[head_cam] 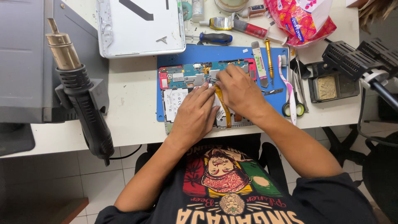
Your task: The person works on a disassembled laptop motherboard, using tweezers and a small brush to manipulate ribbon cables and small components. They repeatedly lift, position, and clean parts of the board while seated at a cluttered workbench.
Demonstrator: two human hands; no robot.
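An opened tablet (195,89) lies on a blue work mat (232,56) at the front of a white table (132,120). Its circuit board (188,74) shows at the far side, and an orange flex cable (224,108) runs down over the lower part.

The left hand (195,114) rests flat on the tablet, palm down. Its fingers (202,93) are stretched and close together, and they press on the surface without gripping anything.

The right hand (238,91) is just beside it, on the upper middle of the tablet. Its fingers are curled together and pinch a thin metal tool, probably tweezers (212,79), whose tip points to the circuit board. How tight the pinch is, I cannot tell.

On the right part of the mat lie a flat pry tool (259,62), a small yellow screwdriver (269,56) and a toothbrush (286,81). Green-handled scissors (296,105) lie at the mat's right edge. Behind the mat lie a blue-handled screwdriver (215,38) and the white back cover (141,27) of the tablet. A hot air gun (81,95) hangs at the left, nozzle up. To the right, well apart from the hands, stands a black tray with a sponge (327,87).
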